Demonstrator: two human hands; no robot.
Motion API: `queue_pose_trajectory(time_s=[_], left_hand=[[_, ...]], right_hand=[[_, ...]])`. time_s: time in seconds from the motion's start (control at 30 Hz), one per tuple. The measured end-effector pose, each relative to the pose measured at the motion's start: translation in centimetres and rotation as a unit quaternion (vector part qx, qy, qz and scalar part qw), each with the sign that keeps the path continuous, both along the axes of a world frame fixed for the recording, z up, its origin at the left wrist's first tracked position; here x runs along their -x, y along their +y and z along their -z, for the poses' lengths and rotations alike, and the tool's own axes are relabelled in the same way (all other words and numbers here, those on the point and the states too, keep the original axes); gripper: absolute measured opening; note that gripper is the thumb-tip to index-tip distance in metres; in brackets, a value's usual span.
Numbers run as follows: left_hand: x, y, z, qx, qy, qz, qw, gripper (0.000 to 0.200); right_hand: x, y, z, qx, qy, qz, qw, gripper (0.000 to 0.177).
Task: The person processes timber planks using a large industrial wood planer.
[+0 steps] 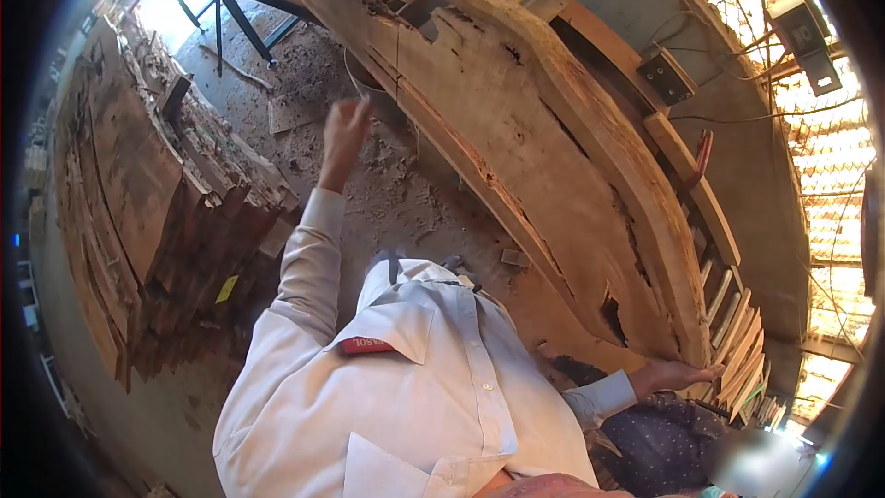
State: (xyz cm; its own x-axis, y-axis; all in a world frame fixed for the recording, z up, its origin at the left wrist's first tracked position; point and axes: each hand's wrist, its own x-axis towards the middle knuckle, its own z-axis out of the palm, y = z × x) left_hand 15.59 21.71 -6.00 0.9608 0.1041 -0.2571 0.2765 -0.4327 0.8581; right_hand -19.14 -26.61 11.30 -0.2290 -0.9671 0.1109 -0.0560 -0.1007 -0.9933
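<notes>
My left hand (346, 138) is raised beside the long edge of a large wooden slab (516, 138). Its fingers are curled together near a thin pale line; whether they hold that line or something small cannot be made out. At the slab's lower right end, my right hand (678, 375) lies with its fingers stretched out, close to or touching the wood. The slab has a rough, cracked edge and a dark hole near its lower end.
A stack of rough planks (129, 175) stands at the left, with a yellow tag (227, 290). Dark metal frames (235, 14) are at the top left. Beyond the slab are a red clamp (702, 159) and smaller boards (742, 350). Another person in dark dotted clothing (659, 443) is at lower right.
</notes>
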Motion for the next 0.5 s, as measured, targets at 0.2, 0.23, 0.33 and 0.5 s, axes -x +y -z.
queue_pose_trajectory(time_s=[0.2,0.23,0.33,0.5], left_hand=[[4.6,-1.0,9.3,0.516,0.245,-0.038,0.82,0.079],[4.8,-1.4,11.0,0.581,0.247,0.002,0.776,0.08],[6.2,-3.8,9.5,0.643,0.228,0.033,0.73,0.079],[7.7,-3.0,8.3,0.655,0.254,-0.018,0.712,0.07]], right_hand=[[3.4,0.4,-0.5,0.032,0.074,0.001,0.997,0.07],[3.5,1.1,-0.9,0.011,0.083,0.008,0.996,0.07],[4.1,2.4,-1.2,-0.012,0.105,0.019,0.994,0.069],[5.5,4.3,0.1,0.024,0.076,0.004,0.997,0.072]])
